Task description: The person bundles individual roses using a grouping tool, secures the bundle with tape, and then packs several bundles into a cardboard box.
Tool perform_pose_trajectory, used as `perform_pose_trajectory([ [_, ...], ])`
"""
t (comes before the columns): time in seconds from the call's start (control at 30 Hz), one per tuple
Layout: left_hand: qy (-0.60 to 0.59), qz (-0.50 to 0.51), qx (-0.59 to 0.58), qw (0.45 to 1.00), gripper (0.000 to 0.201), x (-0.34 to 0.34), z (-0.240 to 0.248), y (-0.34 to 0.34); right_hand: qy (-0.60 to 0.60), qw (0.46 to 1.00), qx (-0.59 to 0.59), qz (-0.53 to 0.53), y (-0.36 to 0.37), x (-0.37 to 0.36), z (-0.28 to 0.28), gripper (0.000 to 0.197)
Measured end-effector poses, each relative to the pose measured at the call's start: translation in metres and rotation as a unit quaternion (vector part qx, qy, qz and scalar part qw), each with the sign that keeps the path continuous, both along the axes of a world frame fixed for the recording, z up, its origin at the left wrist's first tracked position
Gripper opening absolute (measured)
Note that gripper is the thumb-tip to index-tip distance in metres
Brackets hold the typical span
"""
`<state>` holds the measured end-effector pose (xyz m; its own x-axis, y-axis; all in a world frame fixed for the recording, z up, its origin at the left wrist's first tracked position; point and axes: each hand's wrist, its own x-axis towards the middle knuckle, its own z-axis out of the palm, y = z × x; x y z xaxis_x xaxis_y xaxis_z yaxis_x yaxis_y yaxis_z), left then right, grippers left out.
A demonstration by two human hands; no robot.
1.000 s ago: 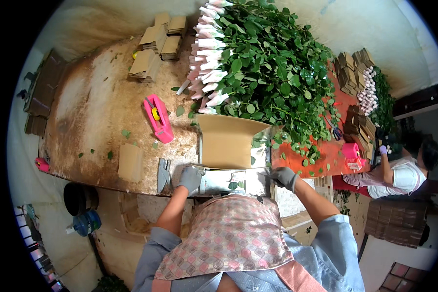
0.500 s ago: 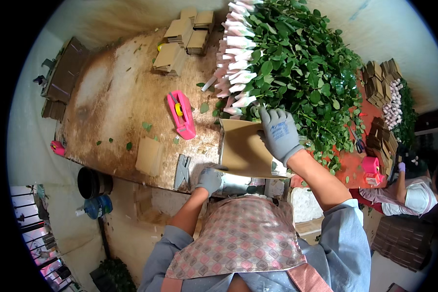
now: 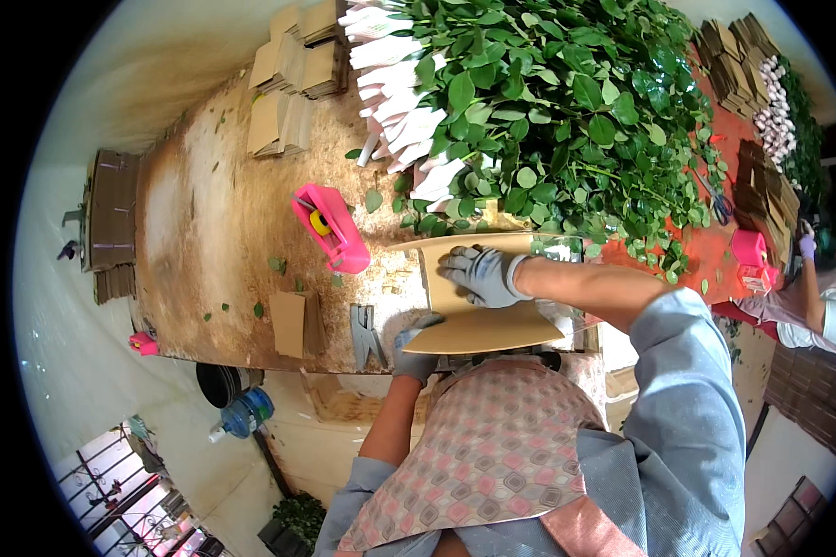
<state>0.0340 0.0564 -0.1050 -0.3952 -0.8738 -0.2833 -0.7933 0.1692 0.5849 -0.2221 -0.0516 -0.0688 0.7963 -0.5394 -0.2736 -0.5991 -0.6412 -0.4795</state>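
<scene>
A brown cardboard sheet (image 3: pixel 492 327), bent up along its near and far sides, lies at the near edge of the table. My gloved right hand (image 3: pixel 485 276) is laid on its inner face, fingers stretched toward the left. At the sheet's near left corner, my gloved left hand (image 3: pixel 414 351) holds the edge; some of its fingers are hidden by the cardboard. A grey stapler (image 3: pixel 366 336) lies just left of that hand. Beyond the sheet is a big heap of green leafy stems (image 3: pixel 567 111), its flower heads wrapped in whitish-pink sleeves (image 3: pixel 399 102).
A pink tape dispenser (image 3: pixel 333 230) and a small stack of cardboard pieces (image 3: pixel 293 323) are on the wooden table (image 3: pixel 195 251). More cardboard stacks (image 3: pixel 283 121) stand at the back. On the red surface at right lie scissors (image 3: pixel 718 202); another person (image 3: pixel 822 297) works beyond.
My right hand has moved from the sheet's far right edge down onto its inner face. The sheet's near side now bends upward. My left hand stays at its left corner; the view has shifted.
</scene>
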Motion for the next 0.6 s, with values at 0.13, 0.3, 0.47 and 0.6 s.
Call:
perform_pose_trajectory([
  [0.13,0.003,-0.016,-0.047,0.999,0.027,0.008,-0.014,0.008,-0.039,0.989,-0.141,0.009,0.022,-0.007,-0.058,0.069],
  [0.3,0.056,0.010,0.036,0.998,0.026,0.005,-0.001,0.002,-0.035,0.989,-0.143,-0.026,0.032,-0.003,-0.060,0.069],
  [0.47,0.109,-0.045,0.031,0.993,0.031,0.047,0.013,-0.022,-0.042,0.981,-0.185,-0.028,0.036,0.000,-0.067,0.070],
  [0.6,0.137,0.059,0.197,0.969,0.028,0.049,0.058,-0.076,-0.077,0.978,-0.187,-0.054,0.038,-0.005,-0.082,0.071],
])
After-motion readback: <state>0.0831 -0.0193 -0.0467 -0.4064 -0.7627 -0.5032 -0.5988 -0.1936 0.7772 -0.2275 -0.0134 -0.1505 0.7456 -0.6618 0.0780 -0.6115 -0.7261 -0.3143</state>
